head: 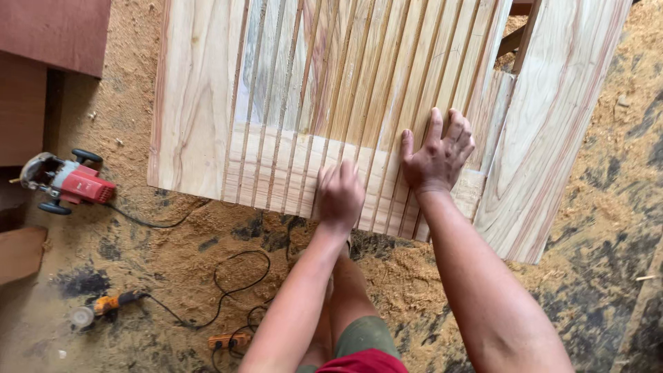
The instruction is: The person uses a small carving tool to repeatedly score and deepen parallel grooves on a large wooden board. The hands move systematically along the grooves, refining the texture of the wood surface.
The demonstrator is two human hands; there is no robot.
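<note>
Workshop floor point(173, 276), seen from above: packed dirt under a thick coat of pale sawdust, dark patches showing through at lower left and right. A red router point(65, 181) lies on its side at left, black cord point(228, 276) looping across the floor to an orange plug strip point(228, 340). A small orange grinder point(103, 305) sits lower left. Dark reddish boards point(48, 34) lie at upper left. The panel point(200, 103) lies raised above the floor, filling the upper middle: light wood, pink and tan grain, flat and smooth along its left margin, cut with many narrow parallel grooves running lengthwise through the middle. A pale horizontal band crosses the grooved part near the lower edge. A second plank point(552, 124), plain and broad with streaked grain, lies angled against the panel's right side. Left hand point(340, 193) rests on the grooved surface at the lower edge, fingers point(338, 173) drawn together and curled, pressing down; whether it grips anything I cannot tell. Right hand point(438, 155) lies flat just beside it, fingers spread open on the ribs, holding nothing. Bare knees and red cloth at bottom centre.
</note>
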